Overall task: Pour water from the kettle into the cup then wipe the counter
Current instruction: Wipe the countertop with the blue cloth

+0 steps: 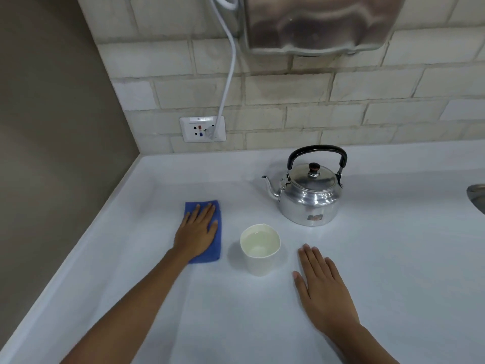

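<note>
Left hand (197,231) flat, fingers spread, pressing blue cloth (211,248) left of cup (259,249); right hand (321,287) flat, empty, right of cup; kettle (309,193) behind.

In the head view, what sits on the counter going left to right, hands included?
Blue cloth with the left hand flat on it → white cup holding water → right hand flat on the counter; the kettle stands behind, overlapping them sideways.

Cloth (208,227): blue. Cup (259,249): white. Kettle (311,195): silver, black handle. Counter (236,311): white. Far wall tiles (341,106): beige brick pattern. Left wall (52,127): grey-brown.
</note>
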Motion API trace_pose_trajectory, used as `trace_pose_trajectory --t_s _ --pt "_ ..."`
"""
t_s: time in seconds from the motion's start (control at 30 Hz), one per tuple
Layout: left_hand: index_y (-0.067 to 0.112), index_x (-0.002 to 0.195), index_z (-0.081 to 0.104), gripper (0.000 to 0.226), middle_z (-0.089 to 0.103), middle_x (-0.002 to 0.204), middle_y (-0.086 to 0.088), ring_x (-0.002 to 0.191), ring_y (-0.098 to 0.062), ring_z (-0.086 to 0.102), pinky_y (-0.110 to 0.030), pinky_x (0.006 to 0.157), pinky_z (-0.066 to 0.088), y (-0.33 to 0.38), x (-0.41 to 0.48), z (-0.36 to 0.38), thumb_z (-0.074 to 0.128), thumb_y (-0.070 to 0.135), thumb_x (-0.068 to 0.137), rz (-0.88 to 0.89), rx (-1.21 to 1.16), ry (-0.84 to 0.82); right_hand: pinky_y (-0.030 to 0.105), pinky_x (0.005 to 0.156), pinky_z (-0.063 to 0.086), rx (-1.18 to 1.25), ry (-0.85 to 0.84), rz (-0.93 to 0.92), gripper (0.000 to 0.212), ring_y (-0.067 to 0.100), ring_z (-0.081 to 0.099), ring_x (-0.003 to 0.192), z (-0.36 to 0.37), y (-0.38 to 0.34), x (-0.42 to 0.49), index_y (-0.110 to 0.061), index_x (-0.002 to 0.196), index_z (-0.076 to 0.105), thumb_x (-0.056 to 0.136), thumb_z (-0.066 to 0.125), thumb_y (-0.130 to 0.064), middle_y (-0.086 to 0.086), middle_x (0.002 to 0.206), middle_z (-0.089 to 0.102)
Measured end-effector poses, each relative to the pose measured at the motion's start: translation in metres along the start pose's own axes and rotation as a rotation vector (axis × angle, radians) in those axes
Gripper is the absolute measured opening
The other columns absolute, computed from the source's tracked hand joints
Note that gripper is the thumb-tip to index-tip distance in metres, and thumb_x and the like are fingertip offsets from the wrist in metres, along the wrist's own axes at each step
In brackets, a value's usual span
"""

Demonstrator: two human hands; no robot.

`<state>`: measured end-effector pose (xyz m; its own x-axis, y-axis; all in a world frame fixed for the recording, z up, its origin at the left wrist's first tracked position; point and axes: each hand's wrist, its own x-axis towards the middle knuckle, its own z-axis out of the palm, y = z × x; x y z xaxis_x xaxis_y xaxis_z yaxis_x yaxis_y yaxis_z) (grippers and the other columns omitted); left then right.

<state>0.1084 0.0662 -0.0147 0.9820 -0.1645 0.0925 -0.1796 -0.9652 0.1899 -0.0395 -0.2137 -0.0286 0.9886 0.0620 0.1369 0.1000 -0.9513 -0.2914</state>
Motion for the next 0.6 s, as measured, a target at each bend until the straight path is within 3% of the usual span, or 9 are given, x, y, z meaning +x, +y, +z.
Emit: trace_pose_trajectory --t_s 0.13,0.3,0.5,0.6 --pt "0.015 0.148 0.007 0.054 0.006 0.159 -0.001 0.145 -0.026 0.002 -0.043 0.117 0.001 0.045 0.048 0.014 0.020 0.035 0.099 -0.081 -0.045 -0.061 0.025 0.115 -0.010 -0.005 0.008 -0.001 0.056 0.005 -0.013 0.141 -0.001 -0.001 0.001 -0.021 0.144 -0.006 0.097 0.019 -0.039 -0.010 0.155 -0.005" --pt "0.021 0.147 0.007 0.053 0.008 0.158 0.005 0.145 -0.021 0.002 -0.039 0.117 0.003 0.058 0.065 0.028 0.021 0.038 0.099 0.206 -0.014 -0.101 0.021 0.111 -0.016 -0.011 -0.002 0.004 0.057 0.004 -0.014 0.140 0.000 -0.001 0.002 -0.022 0.145 -0.006 0.097 0.017 -0.041 -0.011 0.155 -0.008" --pt "0.022 0.148 0.006 0.054 0.005 0.158 0.005 0.145 -0.019 0.001 -0.039 0.118 0.001 0.048 0.103 0.022 0.020 0.040 0.099 0.147 -0.064 -0.133 0.014 0.106 -0.025 -0.002 0.009 0.010 0.057 0.002 -0.020 0.138 -0.002 -0.002 0.001 -0.023 0.141 -0.014 0.097 0.017 -0.042 -0.014 0.153 -0.010" --pt "0.022 0.148 0.006 0.053 0.004 0.159 0.004 0.145 -0.021 0.000 -0.041 0.118 0.000 0.042 0.115 0.020 0.019 0.040 0.099 0.100 -0.083 -0.132 0.017 0.109 -0.022 0.005 0.006 0.009 0.057 0.002 -0.020 0.138 -0.002 -0.003 0.001 -0.024 0.143 -0.011 0.097 0.017 -0.042 -0.015 0.153 -0.010"
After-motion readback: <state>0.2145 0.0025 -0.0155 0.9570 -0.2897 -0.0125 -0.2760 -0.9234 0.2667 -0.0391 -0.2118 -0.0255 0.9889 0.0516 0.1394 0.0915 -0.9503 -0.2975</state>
